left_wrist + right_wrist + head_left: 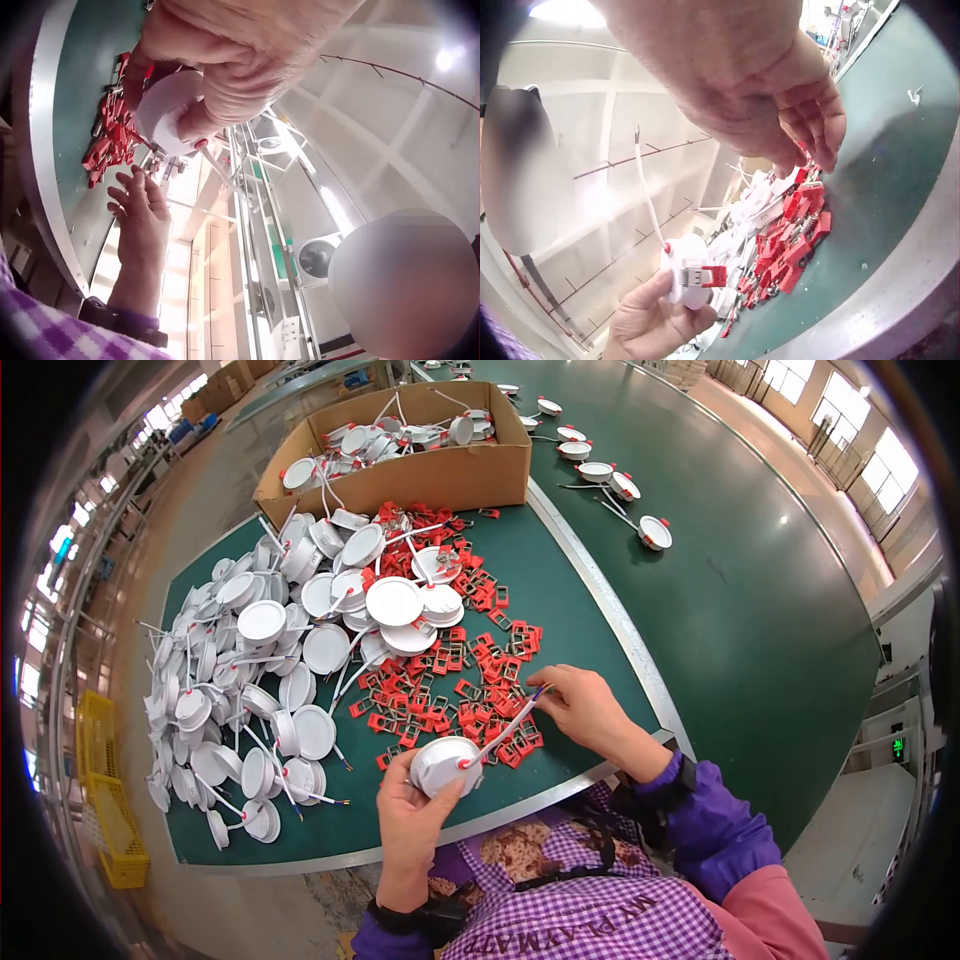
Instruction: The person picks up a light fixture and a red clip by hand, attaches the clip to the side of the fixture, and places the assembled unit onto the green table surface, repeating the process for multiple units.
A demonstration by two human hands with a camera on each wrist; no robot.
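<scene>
In the head view my left hand grips a round white downlight by its rim above the table's front edge. A white cable with bare coloured wire ends rises from its red grommet. The right wrist view shows a red spring clip on the side of the lamp body. My right hand hovers at the right side of the pile of red spring clips, its fingers loosely bent. In the left wrist view the fingers of this hand are apart, with nothing visible between them.
A large heap of white downlights with cables covers the left of the green table. Behind it stands a cardboard box of more lamps. Beyond a metal edge strip, a green conveyor belt carries several downlights.
</scene>
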